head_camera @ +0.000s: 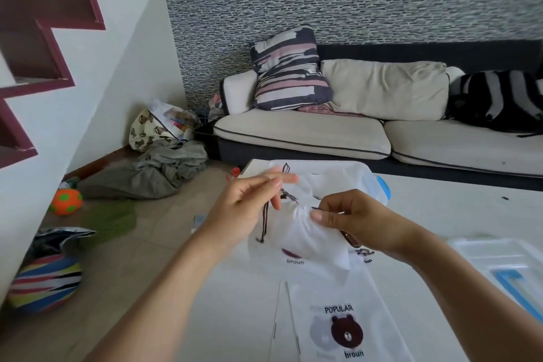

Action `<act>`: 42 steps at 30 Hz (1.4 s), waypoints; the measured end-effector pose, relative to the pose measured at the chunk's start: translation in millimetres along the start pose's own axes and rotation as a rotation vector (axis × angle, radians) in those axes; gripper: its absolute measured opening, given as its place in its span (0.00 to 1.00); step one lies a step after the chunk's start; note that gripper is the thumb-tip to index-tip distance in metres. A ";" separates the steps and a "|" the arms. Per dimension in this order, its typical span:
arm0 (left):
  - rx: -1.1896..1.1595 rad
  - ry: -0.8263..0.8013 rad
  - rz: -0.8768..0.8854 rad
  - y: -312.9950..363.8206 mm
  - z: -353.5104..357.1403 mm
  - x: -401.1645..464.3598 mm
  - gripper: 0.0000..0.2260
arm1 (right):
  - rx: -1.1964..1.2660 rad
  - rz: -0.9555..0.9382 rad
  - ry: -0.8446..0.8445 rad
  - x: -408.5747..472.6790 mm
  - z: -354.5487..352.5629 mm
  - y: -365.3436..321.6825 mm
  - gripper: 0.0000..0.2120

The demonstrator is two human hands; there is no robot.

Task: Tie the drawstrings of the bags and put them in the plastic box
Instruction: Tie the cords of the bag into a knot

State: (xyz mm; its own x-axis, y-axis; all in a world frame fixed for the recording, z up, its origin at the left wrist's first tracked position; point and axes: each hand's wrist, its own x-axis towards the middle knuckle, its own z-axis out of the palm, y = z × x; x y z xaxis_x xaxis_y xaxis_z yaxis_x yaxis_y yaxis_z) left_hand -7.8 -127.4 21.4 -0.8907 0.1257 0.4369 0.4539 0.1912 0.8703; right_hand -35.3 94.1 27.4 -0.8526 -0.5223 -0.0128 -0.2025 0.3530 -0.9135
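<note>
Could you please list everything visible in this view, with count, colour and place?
held bag: one, white, above the table between the hands
drawstring: dark brown, hanging from the held bag's neck
flat bags: at least two, white with bear print, on the near table
box: one, clear with blue clips, behind the hands
lid: one, clear with blue, table right
table: one, white
sofa: one, cream cushions, dark frame, by the wall
pillows: three, striped, cream, black-white, on the sofa
balls: two, orange-green and striped, floor left
clothes: grey heap, floor
left hand: pinches the drawstring
right hand: pinches the bag's neck
</note>
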 end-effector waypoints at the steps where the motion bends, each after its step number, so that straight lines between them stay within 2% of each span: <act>1: -0.107 -0.008 -0.038 2.0 3.2 -0.9 0.19 | 0.029 0.013 -0.043 -0.5 0.6 -0.3 0.19; 4: -0.231 0.024 -0.123 0.2 9.9 -1.4 0.16 | 0.107 0.010 -0.102 -0.6 1.5 0.5 0.17; 9: -0.158 -0.014 -0.164 -3.1 9.3 -2.7 0.15 | 0.117 0.022 -0.066 0.5 -2.9 2.8 0.11; 13: 0.074 -0.012 -0.181 -3.4 15.2 -3.5 0.14 | -0.225 -0.027 0.072 7.9 -1.9 9.3 0.06; 16: 0.139 0.062 -0.210 -2.7 26.6 -6.0 0.14 | -0.580 -0.226 0.169 9.8 3.4 12.3 0.04; 18: 0.172 0.094 -0.201 -3.2 32.1 -6.6 0.16 | -0.656 -0.332 0.194 9.3 9.1 9.7 0.07; 21: 0.166 0.057 -0.192 -4.5 32.3 -4.4 0.15 | -0.527 -0.284 0.249 11.7 14.3 7.2 0.10; 25: 0.042 -0.017 -0.182 -1.5 27.4 -3.4 0.13 | -0.130 -0.112 0.267 10.8 15.4 1.5 0.13; 28: -0.031 0.059 -0.198 -0.1 27.9 -3.7 0.10 | -0.012 -0.085 0.279 8.5 12.7 -2.6 0.11; 32: -0.049 0.195 -0.267 -0.5 26.6 -2.0 0.11 | 0.215 -0.096 0.247 7.4 10.2 -7.4 0.14; 36: -0.029 0.112 -0.272 -0.6 28.0 -3.8 0.12 | 0.252 -0.140 0.228 5.0 13.9 -14.6 0.14; 39: -0.076 0.022 -0.234 1.8 28.2 -4.4 0.12 | 0.143 -0.170 0.294 4.5 18.6 -17.8 0.13; 42: -0.101 0.019 -0.219 2.1 28.7 -4.0 0.10 | 0.095 -0.165 0.341 4.7 19.6 -19.5 0.11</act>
State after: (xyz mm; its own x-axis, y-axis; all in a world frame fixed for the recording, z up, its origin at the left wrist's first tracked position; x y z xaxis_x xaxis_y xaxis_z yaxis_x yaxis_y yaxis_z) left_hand -2.5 -99.6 14.9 -0.9684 0.0735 0.2382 0.2454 0.1132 0.9628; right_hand -25.9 69.5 37.1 -0.9267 -0.2723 0.2592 -0.3188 0.2039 -0.9256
